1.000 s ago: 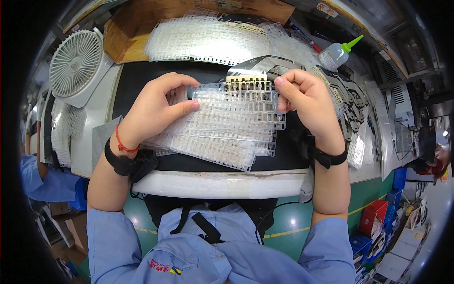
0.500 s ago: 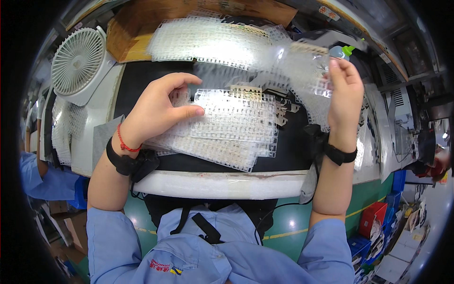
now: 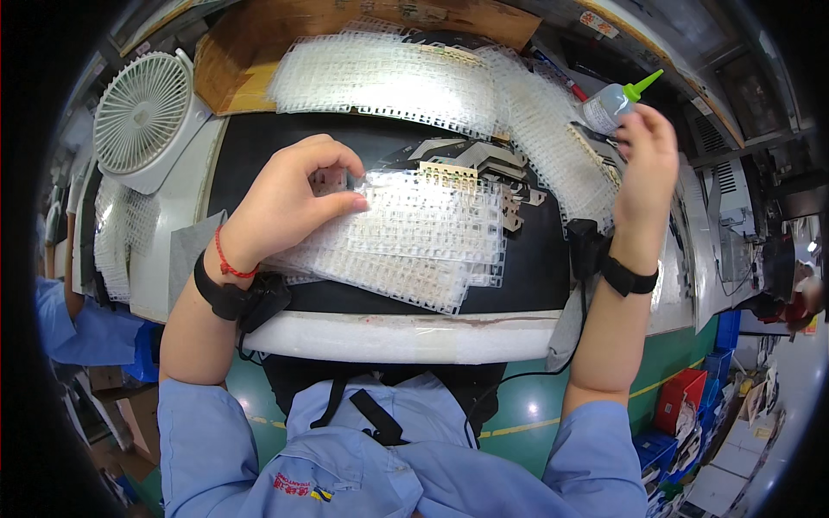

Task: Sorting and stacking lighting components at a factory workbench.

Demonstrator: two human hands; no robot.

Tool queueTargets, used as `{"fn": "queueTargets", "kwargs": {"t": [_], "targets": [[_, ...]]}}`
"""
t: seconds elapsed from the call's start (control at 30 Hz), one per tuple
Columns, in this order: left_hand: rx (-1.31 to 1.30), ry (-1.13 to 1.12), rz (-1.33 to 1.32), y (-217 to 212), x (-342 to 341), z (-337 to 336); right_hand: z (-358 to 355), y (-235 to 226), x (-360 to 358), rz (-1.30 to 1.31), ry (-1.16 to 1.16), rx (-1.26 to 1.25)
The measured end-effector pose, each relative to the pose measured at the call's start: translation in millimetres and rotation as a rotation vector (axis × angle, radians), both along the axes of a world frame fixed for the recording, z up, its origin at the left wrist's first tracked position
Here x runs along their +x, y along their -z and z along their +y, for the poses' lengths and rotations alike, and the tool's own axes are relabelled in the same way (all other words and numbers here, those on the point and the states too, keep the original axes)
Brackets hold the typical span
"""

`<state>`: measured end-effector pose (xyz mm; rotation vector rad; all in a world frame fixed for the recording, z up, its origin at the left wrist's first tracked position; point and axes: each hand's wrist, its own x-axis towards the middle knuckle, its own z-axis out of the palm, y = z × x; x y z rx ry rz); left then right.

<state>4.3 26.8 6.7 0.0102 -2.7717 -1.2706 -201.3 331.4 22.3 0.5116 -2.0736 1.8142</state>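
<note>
My left hand (image 3: 298, 190) curls around the left end of a stack of clear perforated plastic sheets (image 3: 423, 216), gripping its upper left corner. The thumb lies on top and the index finger bends to the edge. The sheets overlap at slightly different angles, and a beige notched strip (image 3: 447, 173) shows along the far edge. Off to the right, my right hand (image 3: 648, 147) is raised beside a squeeze bottle (image 3: 607, 108) with a green nozzle. Its fingers are loosely bent, a little blurred, with no sheet visible in them.
More perforated sheets (image 3: 371, 78) lie across the back, and another pile (image 3: 557, 138) slants down the right. Black and beige cut pieces (image 3: 471, 157) lie between the piles on the black mat (image 3: 268, 129). A white fan (image 3: 145, 116) stands at left, beside a wooden board (image 3: 233, 73).
My right hand has let go of a clear plastic sheet and moved right and slightly up, beside the bottle. My left index finger has lowered to the corner of the stack.
</note>
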Motion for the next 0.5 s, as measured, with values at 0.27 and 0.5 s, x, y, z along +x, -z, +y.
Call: {"fn": "queueTargets", "kwargs": {"t": [0.27, 0.5], "targets": [[0.001, -0.005, -0.016, -2.0, -0.7, 2.1, -32.8, 11.6, 50.6, -0.299, -0.663, 0.727], [0.021, -0.002, -0.007, -0.3, 0.2, 0.6, -36.0, 13.4, 49.8, -0.351, -0.652, 0.479]]}}
